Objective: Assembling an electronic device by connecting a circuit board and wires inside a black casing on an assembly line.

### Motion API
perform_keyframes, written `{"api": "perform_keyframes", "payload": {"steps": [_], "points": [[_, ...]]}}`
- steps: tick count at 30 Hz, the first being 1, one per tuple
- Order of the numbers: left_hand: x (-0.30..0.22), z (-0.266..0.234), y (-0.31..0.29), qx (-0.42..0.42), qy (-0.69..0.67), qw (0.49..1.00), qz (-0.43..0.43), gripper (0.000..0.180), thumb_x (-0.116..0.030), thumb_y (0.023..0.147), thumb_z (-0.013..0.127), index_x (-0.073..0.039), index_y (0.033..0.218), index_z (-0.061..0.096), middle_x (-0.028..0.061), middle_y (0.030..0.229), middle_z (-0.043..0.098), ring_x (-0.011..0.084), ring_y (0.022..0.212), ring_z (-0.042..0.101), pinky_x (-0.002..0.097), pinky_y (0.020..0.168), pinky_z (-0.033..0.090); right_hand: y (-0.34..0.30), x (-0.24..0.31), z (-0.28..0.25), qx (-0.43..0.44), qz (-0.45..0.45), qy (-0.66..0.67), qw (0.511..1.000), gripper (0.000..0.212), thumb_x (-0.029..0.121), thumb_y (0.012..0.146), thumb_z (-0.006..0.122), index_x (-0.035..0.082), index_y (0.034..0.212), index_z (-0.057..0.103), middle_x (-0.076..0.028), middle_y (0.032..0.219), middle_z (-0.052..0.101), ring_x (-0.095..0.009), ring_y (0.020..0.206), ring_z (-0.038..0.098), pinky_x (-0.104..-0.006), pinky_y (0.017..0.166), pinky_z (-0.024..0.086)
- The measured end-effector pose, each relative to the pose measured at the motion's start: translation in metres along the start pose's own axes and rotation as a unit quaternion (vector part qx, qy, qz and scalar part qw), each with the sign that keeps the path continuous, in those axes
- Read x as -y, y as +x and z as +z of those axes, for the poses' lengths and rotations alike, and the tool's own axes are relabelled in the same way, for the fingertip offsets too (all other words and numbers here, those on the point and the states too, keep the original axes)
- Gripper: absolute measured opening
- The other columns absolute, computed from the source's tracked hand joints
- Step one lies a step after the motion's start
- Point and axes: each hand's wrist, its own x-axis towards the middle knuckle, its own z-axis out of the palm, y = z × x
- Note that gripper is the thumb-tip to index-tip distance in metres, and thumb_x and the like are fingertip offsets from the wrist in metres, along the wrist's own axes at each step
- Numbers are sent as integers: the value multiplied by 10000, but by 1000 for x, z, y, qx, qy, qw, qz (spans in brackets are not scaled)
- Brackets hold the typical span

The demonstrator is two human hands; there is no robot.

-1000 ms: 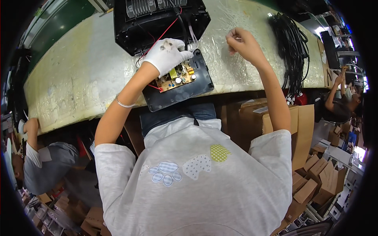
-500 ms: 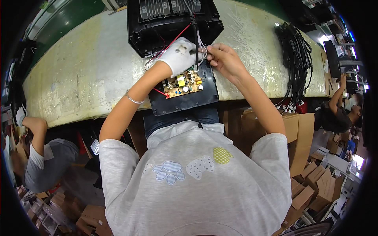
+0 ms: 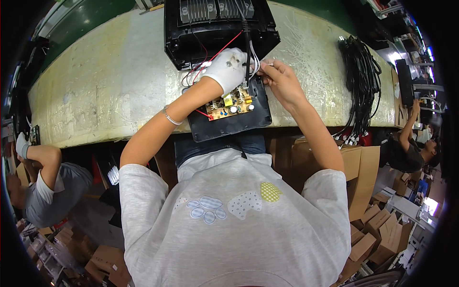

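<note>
In a white glove, my left hand [image 3: 228, 70] closes around the thick black cable [image 3: 247, 52] and the white wires [image 3: 254, 50] beside it; its fingertips are partly hidden. My bare right hand [image 3: 283, 82] pinches at the outer side of the white wires, with a small pale bit between thumb and forefinger that is too small to name. Below the hands, a tan circuit board [image 3: 232, 106] with upright components lies on a black plastic panel [image 3: 229, 128]. Red wires [image 3: 220, 50] run from the open black housing [image 3: 179, 50] with metal heat sinks [image 3: 215, 10] at the far side.
Thin white plastic strips [image 3: 306, 48] lie scattered on the film-covered table [image 3: 103, 86]. A bundle of black cables [image 3: 361, 81] hangs over the table edge at right. Cardboard boxes [image 3: 366, 179] stand below. Other people [image 3: 52, 189] work at both sides.
The housing, panel and both hands appear slightly farther right in the picture, as does the table. My hands keep their closed grip at the cable and white wires.
</note>
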Motion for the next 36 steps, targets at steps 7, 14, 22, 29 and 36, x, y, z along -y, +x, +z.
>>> {"api": "perform_keyframes", "payload": {"steps": [7, 14, 22, 29, 36], "points": [[-2, -21, -16, -74, 167, 975, 129, 133, -156, 806, 591, -90, 876, 682, 45, 924, 633, 209, 915, 606, 314, 857, 516, -13, 20, -5, -13, -380, -578, 722, 96, 57, 874, 648, -5, 934, 605, -79, 882, 616, -221, 849, 566, -319, 684, 470], [-2, -25, -25, -133, -31, 990, 48, 130, -167, 820, 594, -61, 863, 657, 80, 949, 627, 264, 954, 600, 348, 866, 489, -17, 43, 22, 42, -590, -646, 482, 185, 32, 734, 659, 7, 897, 574, -114, 1118, 637, -248, 994, 603, -361, 816, 496], [-16, -44, -38, -138, -77, 984, 84, 68, -95, 821, 633, -45, 863, 651, 73, 968, 651, 245, 971, 613, 339, 856, 496, 5, 23, 18, 4, -587, -592, 552, 281, -32, 708, 665, -8, 981, 605, -128, 1071, 624, -294, 931, 611, -373, 763, 507], [-9, -29, -12, -130, -125, 971, 159, 132, -22, 801, 660, -60, 928, 661, 73, 933, 639, 258, 856, 627, 305, 763, 527, 0, 4, 22, -52, -502, -491, 710, 263, -93, 746, 675, -28, 985, 586, -166, 985, 583, -326, 866, 591, -377, 731, 489], [-9, -26, -20, -118, 12, 969, 215, 367, -17, 783, 612, -82, 1144, 624, 68, 1016, 643, 255, 898, 622, 324, 777, 527, -2, -1, 9, -57, -467, -442, 764, 211, -86, 798, 657, -30, 988, 585, -165, 975, 580, -296, 819, 594, -346, 711, 487]]}}
